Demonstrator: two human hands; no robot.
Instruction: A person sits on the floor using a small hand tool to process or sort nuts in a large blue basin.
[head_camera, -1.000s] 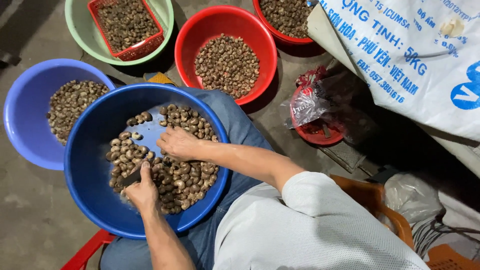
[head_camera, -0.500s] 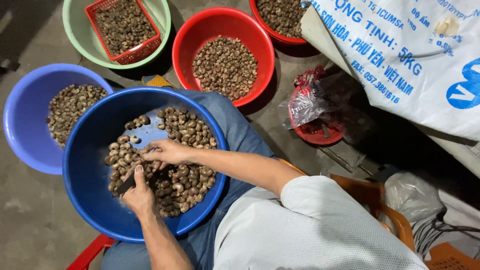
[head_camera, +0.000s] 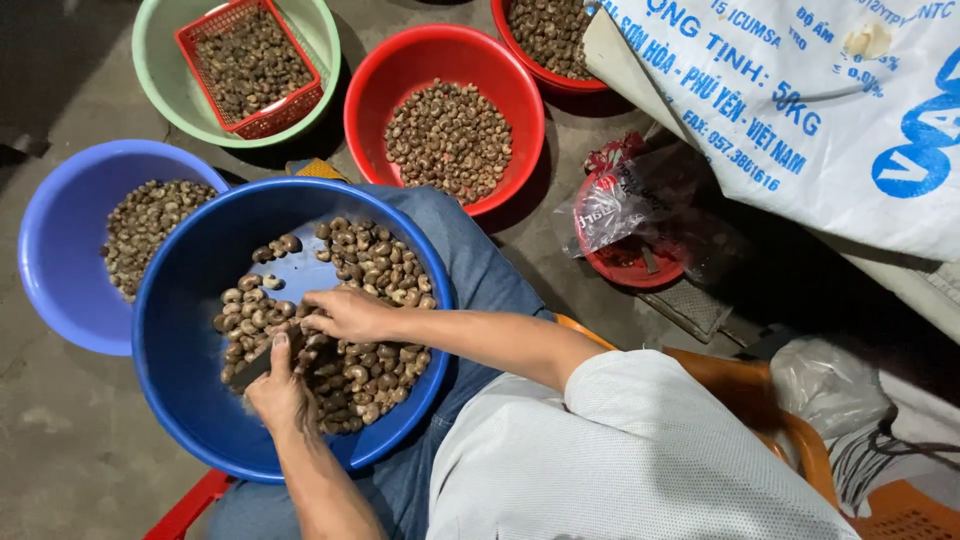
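Pinching one curved brown cashew nut (head_camera: 305, 318) with right hand (head_camera: 345, 312) fingers, left hand (head_camera: 278, 392) wrapped around dark small knife (head_camera: 262, 363); many nuts left in round blue plastic basin (head_camera: 180, 340) on lap.

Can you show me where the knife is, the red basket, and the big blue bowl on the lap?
knife (head_camera: 252, 368), head view, on its dark blade beside the left hand's thumb.
red basket (head_camera: 292, 112), head view, on its lower right rim.
big blue bowl (head_camera: 180, 350), head view, on its bare inner left wall.
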